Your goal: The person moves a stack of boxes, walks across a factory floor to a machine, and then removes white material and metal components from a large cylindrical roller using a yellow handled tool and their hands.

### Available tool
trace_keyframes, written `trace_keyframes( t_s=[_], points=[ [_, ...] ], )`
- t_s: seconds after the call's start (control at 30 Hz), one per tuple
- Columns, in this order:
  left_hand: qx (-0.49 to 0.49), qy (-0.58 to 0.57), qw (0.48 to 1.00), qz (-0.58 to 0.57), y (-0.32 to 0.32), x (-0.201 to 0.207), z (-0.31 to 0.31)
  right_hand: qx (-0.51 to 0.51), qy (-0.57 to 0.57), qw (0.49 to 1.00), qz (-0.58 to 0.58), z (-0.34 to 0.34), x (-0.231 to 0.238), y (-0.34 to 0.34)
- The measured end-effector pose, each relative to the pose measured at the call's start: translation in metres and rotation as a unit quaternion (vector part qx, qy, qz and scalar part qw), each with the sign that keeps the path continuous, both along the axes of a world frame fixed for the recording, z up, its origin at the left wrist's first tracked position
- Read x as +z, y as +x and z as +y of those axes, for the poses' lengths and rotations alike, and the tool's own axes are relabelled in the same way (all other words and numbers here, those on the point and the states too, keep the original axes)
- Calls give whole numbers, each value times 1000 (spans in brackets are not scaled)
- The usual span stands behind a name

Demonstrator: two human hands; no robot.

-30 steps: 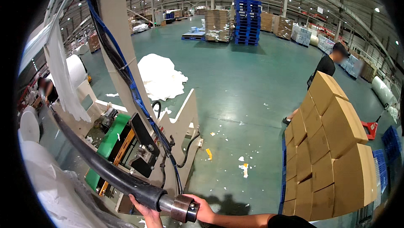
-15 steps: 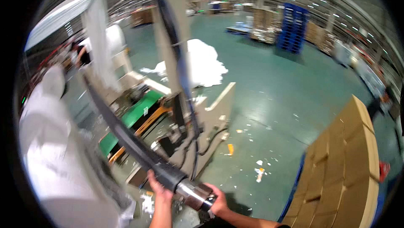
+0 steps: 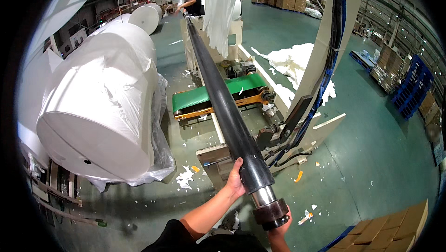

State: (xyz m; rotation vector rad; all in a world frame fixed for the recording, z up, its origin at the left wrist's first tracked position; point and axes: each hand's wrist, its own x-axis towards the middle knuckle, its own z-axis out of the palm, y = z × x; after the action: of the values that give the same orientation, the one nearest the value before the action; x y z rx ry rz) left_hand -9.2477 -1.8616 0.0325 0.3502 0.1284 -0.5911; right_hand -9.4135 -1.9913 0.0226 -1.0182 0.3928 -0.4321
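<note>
A long black roller shaft (image 3: 225, 112) runs from me to the far side of the machine frame (image 3: 218, 161). My left hand (image 3: 235, 181) grips its left side near the close end, thumb along the surface and fingers mostly hidden underneath. At the very end, my right hand (image 3: 282, 226) is wrapped around the dark collar (image 3: 271, 211) from the right and below. Between the collar and the black tube shows a shiny metal section (image 3: 264, 196). A co-worker (image 3: 192, 4) in dark clothing stands by the far end, one arm stretched out near it.
Large white paper rolls (image 3: 93, 145) in plastic wrap stand on the left. A green belt (image 3: 197, 97) lies below the shaft. An upright post (image 3: 318, 56) with cables rises right of it. White paper (image 3: 292, 61) and scraps litter the floor; stacked cartons (image 3: 390, 228) stand at the near right.
My view has swung left, bringing the white rolls and the co-worker into fuller sight. The shaft now points more straight ahead. Both my hands have stayed on its near end.
</note>
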Motion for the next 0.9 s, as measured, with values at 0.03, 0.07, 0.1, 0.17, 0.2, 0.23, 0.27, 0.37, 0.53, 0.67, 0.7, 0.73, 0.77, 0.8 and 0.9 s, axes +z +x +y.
trace_keyframes(
  t_s=[0.03, 0.07, 0.1, 0.17, 0.2, 0.23, 0.27, 0.37, 0.53, 0.67, 0.7, 0.73, 0.77, 0.8, 0.9],
  points=[
    [3, 4, 1000, 1, 0, -1, -1, 1, -17, 1000, -11, 0, 2, 0],
    [5, 8, 1000, 2, 1, -2, -1, 2, -34, 999, -23, 0, 2, 0],
    [6, 12, 1000, 4, 1, -3, -1, 1, -33, 999, -14, -1, -2, 1],
    [1, 2, 1000, 7, 2, -3, -2, -3, -33, 999, 6, -6, -7, 2],
    [-1, -2, 1000, 9, 3, -3, -3, -10, -24, 999, 21, -6, -9, 2],
    [-2, -3, 1000, 6, 3, -3, -3, -16, -14, 999, 37, -6, -11, 2],
    [-2, -4, 1000, 4, 3, -1, -3, -22, -5, 998, 53, -6, -10, 3],
    [-2, -6, 1000, -3, 3, 2, -2, -16, 4, 999, 28, -9, -19, 3],
    [1, 6, 1000, 3, 2, 0, -2, -27, -16, 998, 54, -5, -10, 2],
    [3, 14, 1000, 8, 1, 3, -1, -31, 20, 998, 44, -6, -13, 2],
    [2, 13, 1000, 5, 1, 4, -2, -31, 10, 998, 45, -6, -15, 2],
    [2, 10, 1000, 5, 1, 3, -1, -30, 0, 998, 47, -6, -15, 2],
    [2, 8, 1000, 5, 1, 2, -1, -28, -9, 998, 49, -6, -16, 2],
    [1, 5, 1000, 6, 1, 2, 0, -25, -10, 999, 40, -6, -18, 2],
    [-4, -1, 1000, -7, 2, 4, -2, -18, -1, 1000, 18, -8, -22, 1]
  ],
)
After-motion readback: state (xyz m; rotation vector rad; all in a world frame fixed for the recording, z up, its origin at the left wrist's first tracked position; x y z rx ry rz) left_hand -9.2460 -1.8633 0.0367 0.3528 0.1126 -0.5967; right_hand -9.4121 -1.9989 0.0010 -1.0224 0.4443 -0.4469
